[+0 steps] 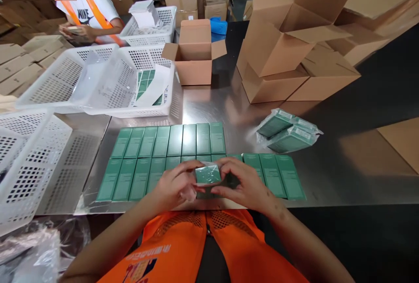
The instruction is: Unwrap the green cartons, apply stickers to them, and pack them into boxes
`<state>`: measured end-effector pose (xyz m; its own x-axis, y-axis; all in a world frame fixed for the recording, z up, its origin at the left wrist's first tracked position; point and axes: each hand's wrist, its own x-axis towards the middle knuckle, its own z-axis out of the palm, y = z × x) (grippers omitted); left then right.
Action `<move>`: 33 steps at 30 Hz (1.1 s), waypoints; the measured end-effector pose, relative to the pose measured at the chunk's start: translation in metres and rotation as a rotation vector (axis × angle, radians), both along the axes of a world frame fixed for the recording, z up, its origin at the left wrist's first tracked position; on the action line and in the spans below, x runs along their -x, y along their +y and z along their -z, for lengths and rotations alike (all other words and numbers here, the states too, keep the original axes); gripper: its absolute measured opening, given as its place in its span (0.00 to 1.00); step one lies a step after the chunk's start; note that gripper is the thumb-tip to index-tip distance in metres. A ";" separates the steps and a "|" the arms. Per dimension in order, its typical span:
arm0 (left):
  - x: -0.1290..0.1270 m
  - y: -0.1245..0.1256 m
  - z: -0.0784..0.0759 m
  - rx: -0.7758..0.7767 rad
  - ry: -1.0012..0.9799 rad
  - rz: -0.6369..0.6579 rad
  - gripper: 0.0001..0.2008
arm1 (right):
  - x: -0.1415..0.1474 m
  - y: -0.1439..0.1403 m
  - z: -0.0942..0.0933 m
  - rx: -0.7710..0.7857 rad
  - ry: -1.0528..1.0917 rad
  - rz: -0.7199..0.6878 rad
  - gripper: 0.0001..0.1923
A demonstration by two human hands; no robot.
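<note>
Between my two hands is a small green box [208, 175] with clear plastic film about it, held close to the table's front edge. My left hand [176, 182] grips its left end, and some crumpled film shows under those fingers. On the right end, my right hand [240, 182] has its thumb and fingers closed around the box. Beneath and behind my hands, green boxes [149, 141] lie side by side in two rows, and my hands hide part of the front row. Farther right rest a few green boxes wrapped in clear plastic [288, 131].
White plastic baskets [127, 110] line the left, one holding green-printed sheets. An open carton [194, 71] stands behind the rows; more cartons [278, 52] are stacked at back right. Plastic bags [36, 248] lie at lower left. A co-worker [93, 12] handles something at far left.
</note>
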<state>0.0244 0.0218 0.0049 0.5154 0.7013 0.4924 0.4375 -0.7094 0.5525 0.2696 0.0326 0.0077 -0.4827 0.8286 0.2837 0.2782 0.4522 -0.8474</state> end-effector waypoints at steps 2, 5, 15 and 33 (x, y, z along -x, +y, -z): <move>-0.001 0.001 0.004 0.003 -0.019 -0.012 0.07 | 0.003 0.000 -0.005 0.059 -0.016 0.054 0.18; -0.001 0.001 0.014 -0.016 0.122 -0.002 0.02 | 0.008 0.003 -0.009 0.143 -0.148 0.099 0.24; -0.004 -0.002 0.043 0.054 0.341 -0.037 0.13 | 0.000 0.005 0.015 0.142 -0.295 0.069 0.26; -0.003 -0.042 0.005 0.491 0.022 0.030 0.04 | -0.046 0.133 0.064 0.320 -0.323 0.445 0.24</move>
<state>0.0279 -0.0202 0.0002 0.5455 0.8326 0.0958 0.4365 -0.3798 0.8156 0.3152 0.1654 -0.0562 -0.0924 0.9892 -0.1138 0.6455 -0.0275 -0.7632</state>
